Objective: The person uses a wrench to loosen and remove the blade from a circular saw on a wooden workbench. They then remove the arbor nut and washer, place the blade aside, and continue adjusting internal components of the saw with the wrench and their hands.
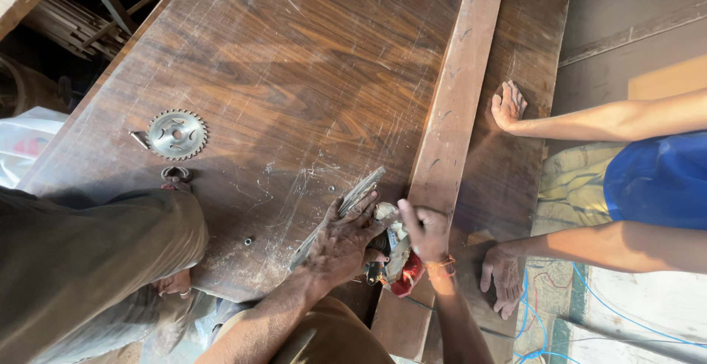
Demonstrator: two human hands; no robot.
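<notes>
Left hand [340, 240] spread flat, fingers apart, pressing on the guard and round grey blade [352, 200] of a handheld power cutter [389, 252] with a red body, close to the near edge of the dark brown scratched wooden tabletop [294, 77]. Right hand [425, 230] closed in a fist, clamped on something small at the blade hub, too hidden to identify. Tool lying just against the near end of a long reddish-brown timber plank [456, 99], which runs from the near edge towards the far edge, along the right side of the tabletop.

Near the left edge, well apart from both hands, a loose circular toothed steel saw blade [177, 134] lying flat, a small metal key [140, 139] touching its left rim, and a small dark metal ring [176, 174] just below it. A tiny round fastener [249, 241] resting between the ring and the left hand.

On the right side, two hands of another person in blue shorts: one hand [508, 106] open, palm pressed just beside the plank, the other hand [502, 276] with fingers spread at the near right corner. Blue cable [589, 298] trailing over the floor beyond the right edge. Another person's grey-brown sleeve [88, 261] covering the near left corner.
</notes>
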